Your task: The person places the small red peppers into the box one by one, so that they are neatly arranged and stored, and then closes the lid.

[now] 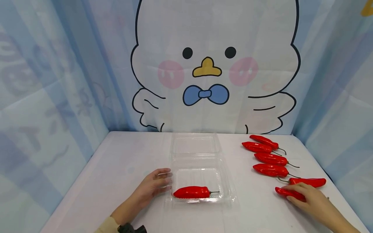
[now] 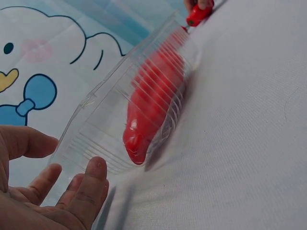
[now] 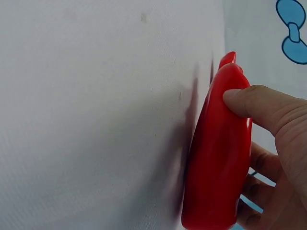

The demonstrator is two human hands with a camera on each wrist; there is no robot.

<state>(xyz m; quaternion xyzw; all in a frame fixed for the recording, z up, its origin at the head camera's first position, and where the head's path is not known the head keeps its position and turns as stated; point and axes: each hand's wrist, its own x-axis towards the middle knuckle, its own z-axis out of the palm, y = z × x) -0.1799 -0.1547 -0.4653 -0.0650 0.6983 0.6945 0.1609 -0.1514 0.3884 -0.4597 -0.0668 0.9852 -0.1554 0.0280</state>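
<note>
A clear plastic clamshell box lies unfolded in the middle of the table, its lid laid back toward the far edge. One red chili pepper rests along the box's near side, stem to the right. My left hand is at the box's left wall, fingers spread and partly extended; in the left wrist view the fingertips are close to the plastic, contact hard to tell. At the right, my right hand pinches another red chili pepper between thumb and fingers, low over the table.
Several more red chili peppers lie in a column on the right, among them a far one and one just beyond my right hand. The white table is bounded by a curtain with a cartoon bird.
</note>
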